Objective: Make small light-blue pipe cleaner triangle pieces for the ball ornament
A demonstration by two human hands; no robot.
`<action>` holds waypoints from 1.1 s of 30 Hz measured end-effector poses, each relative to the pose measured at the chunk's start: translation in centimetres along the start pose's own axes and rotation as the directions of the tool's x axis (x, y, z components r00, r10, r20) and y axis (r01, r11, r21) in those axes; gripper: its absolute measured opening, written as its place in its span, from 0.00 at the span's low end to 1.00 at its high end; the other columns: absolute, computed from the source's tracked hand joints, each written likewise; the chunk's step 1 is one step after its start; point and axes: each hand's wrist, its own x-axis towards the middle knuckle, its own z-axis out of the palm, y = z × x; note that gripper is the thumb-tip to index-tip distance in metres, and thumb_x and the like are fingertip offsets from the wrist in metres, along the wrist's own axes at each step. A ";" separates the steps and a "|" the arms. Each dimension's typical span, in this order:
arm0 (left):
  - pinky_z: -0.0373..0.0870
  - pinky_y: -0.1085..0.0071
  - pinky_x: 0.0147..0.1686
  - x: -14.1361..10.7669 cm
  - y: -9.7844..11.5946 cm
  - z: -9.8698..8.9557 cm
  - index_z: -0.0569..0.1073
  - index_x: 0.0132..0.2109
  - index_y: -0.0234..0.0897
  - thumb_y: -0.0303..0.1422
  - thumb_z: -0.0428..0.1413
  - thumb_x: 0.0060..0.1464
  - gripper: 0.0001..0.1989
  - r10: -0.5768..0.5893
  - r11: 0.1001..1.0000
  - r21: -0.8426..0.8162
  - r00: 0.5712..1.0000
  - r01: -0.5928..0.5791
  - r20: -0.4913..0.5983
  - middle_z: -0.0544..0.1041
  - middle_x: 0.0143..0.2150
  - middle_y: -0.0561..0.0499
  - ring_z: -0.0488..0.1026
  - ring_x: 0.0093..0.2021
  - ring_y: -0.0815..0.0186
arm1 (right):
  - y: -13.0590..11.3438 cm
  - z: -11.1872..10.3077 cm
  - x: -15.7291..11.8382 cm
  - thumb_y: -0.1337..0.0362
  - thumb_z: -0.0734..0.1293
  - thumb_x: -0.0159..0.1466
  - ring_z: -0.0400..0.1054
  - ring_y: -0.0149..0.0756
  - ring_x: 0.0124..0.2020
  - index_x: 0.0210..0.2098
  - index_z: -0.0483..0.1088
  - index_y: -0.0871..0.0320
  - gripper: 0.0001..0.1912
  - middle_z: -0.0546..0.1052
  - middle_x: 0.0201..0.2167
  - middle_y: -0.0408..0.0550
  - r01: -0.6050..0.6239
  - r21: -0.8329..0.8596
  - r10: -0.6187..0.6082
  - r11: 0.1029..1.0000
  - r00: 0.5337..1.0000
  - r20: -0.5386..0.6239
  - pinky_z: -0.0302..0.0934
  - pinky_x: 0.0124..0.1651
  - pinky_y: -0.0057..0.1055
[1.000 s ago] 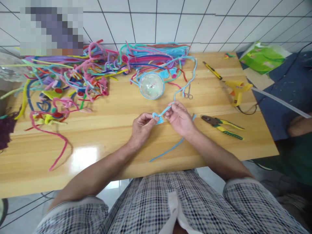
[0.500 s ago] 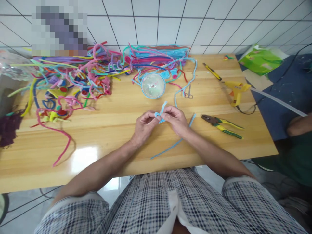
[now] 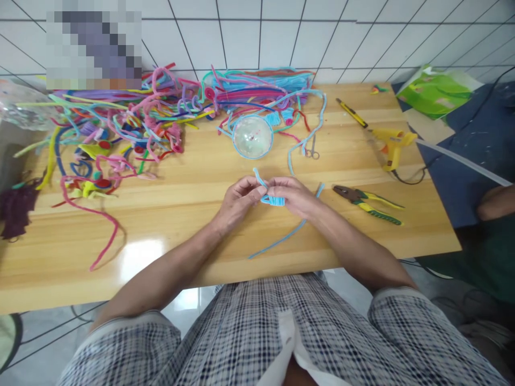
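Observation:
Between my two hands is a light-blue pipe cleaner, bent into tight side-by-side folds, with one free end sticking up. My left hand pinches it from the left, thumb against fingers. My right hand grips the folded part from the right, its fingers closed over the top. Some of the folds are hidden behind the fingers. A straight blue pipe cleaner lies on the table under my right forearm. Just beyond my hands stands a clear bowl with a blue rim.
Tangled coloured pipe cleaners cover the back left of the wooden table. On the right are pliers, a yellow glue gun, a utility knife and small scissors. Another person's arm shows at the right edge.
The folded pipe cleaner has turned in my hands, so its row of folds now shows below my right fingers. Its free end has swung left. My hands stay close together.

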 end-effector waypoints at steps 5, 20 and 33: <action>0.62 0.73 0.27 0.3 -0.1 -0.3 0.85 0.37 0.38 0.54 0.81 0.50 0.25 -0.042 0.998 -0.037 0.996 0.045 0.082 0.77 0.26 0.54 0.68 0.24 0.72 | 0.0 -0.2 0.2 0.57 0.84 0.53 0.77 0.35 0.35 0.34 0.82 0.59 0.16 0.83 0.31 0.45 -0.119 0.098 0.103 0.988 0.982 0.158 0.73 0.40 0.31; 0.56 0.69 0.28 0.2 0.1 -0.6 0.83 0.34 0.40 0.56 0.81 0.47 0.27 -0.136 0.991 0.023 0.985 0.134 0.108 0.74 0.25 0.55 0.59 0.23 0.72 | -0.9 -0.9 0.0 0.62 0.80 0.51 0.70 0.29 0.27 0.27 0.78 0.58 0.10 0.77 0.25 0.40 -0.141 0.006 0.136 0.990 0.963 0.233 0.71 0.32 0.26; 0.61 0.71 0.26 0.2 1.1 -0.4 0.84 0.36 0.40 0.53 0.83 0.45 0.25 -0.127 0.991 -0.019 0.985 0.130 0.117 0.82 0.32 0.51 0.64 0.24 0.73 | -0.6 -1.8 0.4 0.59 0.80 0.52 0.70 0.29 0.24 0.27 0.75 0.57 0.13 0.78 0.24 0.41 -0.229 -0.043 0.229 0.972 0.907 0.354 0.74 0.30 0.28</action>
